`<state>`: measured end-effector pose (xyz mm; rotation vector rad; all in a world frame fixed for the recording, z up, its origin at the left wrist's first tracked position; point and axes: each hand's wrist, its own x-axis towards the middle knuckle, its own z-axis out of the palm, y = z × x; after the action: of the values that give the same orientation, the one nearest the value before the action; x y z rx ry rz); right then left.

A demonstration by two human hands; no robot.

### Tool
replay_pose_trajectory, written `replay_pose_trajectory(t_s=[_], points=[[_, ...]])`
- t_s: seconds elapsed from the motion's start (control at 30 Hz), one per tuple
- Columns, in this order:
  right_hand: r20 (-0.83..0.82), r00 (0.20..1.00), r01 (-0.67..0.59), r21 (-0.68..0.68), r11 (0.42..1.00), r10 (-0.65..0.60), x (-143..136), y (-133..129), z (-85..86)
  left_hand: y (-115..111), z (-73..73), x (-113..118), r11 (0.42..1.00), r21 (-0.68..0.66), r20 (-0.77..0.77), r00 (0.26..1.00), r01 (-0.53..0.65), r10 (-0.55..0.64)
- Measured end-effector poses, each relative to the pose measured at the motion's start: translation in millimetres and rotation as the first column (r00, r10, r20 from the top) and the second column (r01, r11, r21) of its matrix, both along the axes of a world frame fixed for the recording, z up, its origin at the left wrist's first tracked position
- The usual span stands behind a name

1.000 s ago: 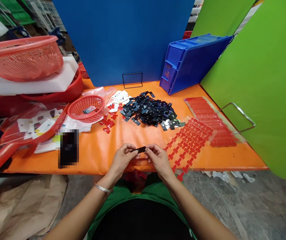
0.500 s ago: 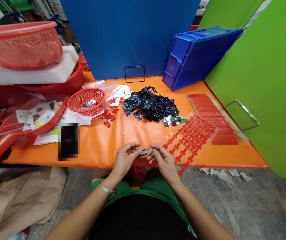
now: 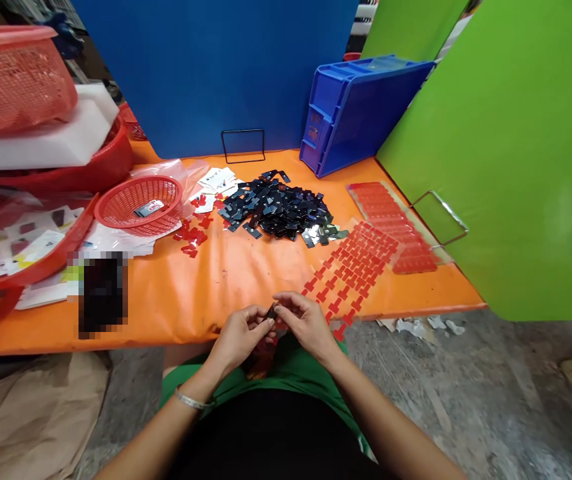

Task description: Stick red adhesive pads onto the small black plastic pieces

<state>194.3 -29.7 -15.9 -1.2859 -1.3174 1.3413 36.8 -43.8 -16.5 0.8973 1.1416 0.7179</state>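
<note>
Between my two hands, at the table's front edge, is a small dark flat plate (image 3: 271, 312). My left hand (image 3: 244, 331) pinches its left end between thumb and fingers. My right hand (image 3: 302, 320) closes on the other end, its thumb pressed to the plate. Fingers cover much of the piece. To the right of my right hand lies a sheet of red T-shaped stickers (image 3: 361, 267). Beyond the hands is a heap of similar dark plates (image 3: 281, 207), with several shinier ones at its near right side.
Loose red pieces (image 3: 192, 233) and white cards (image 3: 217, 180) lie left of the heap. A red basket (image 3: 139, 203) stands farther left, behind a blurred-out dark object (image 3: 102, 293). Red sheets (image 3: 391, 227) lie at right. A blue bin (image 3: 356, 113) leans near the green panel (image 3: 526, 167).
The plate was held nearly flat with its grey face showing; now it is tilted and looks dark. My hands have come closer together. The whole view has shifted to the right.
</note>
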Motion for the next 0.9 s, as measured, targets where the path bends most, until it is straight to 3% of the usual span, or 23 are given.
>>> replay_pose_trajectory(t_s=[0.13,0.23,0.33,0.47,0.67,0.9], points=[[0.127,0.972,0.190,0.079,0.979,-0.199,38.5,15.9,-1.5,4.5,2.7,3.7,0.995,-0.063,0.037,0.996,-0.083,0.085],[0.295,0.873,0.341,0.197,0.919,-0.388,78.9,34.6,-5.2,9.5,8.2,6.4,0.990,-0.074,0.049,0.991,-0.120,0.124],[0.468,0.755,0.365,0.281,0.888,-0.459,111.3,51.3,-10.2,13.9,11.8,10.5,0.988,-0.090,0.049,0.991,-0.123,0.128],[0.583,0.651,0.354,0.335,0.873,-0.487,133.1,67.2,-15.4,17.2,12.3,18.1,0.988,-0.100,0.055,0.991,-0.116,0.122],[0.636,0.625,0.329,0.312,0.891,-0.453,144.0,79.1,-16.3,20.0,15.6,24.8,0.988,-0.122,0.061,0.993,-0.096,0.104],[0.696,0.607,0.288,0.256,0.923,-0.382,146.4,68.7,-16.4,28.2,19.9,34.3,0.987,-0.143,0.077,0.993,-0.080,0.091]])
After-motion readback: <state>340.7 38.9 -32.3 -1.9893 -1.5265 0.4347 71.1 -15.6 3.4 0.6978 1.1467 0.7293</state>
